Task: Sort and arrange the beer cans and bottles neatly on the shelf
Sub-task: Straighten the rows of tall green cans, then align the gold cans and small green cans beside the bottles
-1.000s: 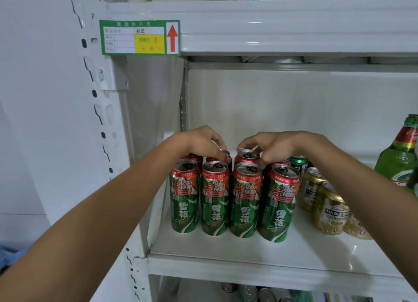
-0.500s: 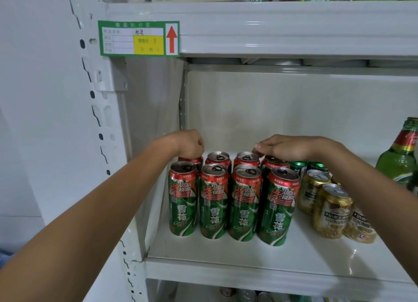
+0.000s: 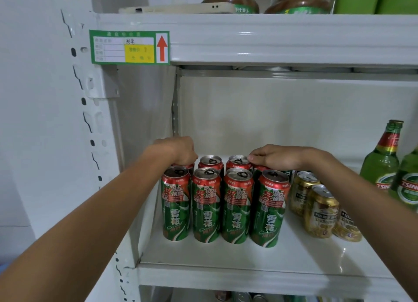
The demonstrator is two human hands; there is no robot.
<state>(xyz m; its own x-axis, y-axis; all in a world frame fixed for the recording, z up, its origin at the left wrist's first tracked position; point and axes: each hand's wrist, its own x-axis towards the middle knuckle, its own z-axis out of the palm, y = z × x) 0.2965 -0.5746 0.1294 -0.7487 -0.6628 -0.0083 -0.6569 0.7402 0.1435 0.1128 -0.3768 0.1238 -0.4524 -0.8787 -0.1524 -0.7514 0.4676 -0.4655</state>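
Several tall red-and-green beer cans stand in two rows on the white shelf [image 3: 248, 258]; the front row runs from the left can [image 3: 176, 202] to the right can [image 3: 270, 207]. My left hand [image 3: 178, 151] grips the top of the back-left can [image 3: 186, 166], which it mostly hides. My right hand [image 3: 274, 158] lies curled over the top of the back-right can [image 3: 260, 168], fingertips beside the can [image 3: 238, 162] next to it. Gold cans [image 3: 321, 211] stand to the right, with green bottles [image 3: 382, 163] beyond.
The upper shelf beam [image 3: 271, 39] carries a green label [image 3: 129, 47]; jars [image 3: 298, 2] stand above it. The perforated upright post [image 3: 90, 120] bounds the left side. More cans [image 3: 242, 296] show on the shelf below. Bare shelf lies in front of the cans.
Both hands moved apart from the middle back cans to the outer back cans, left hand leftward and right hand rightward. The back row now reads as an even line.
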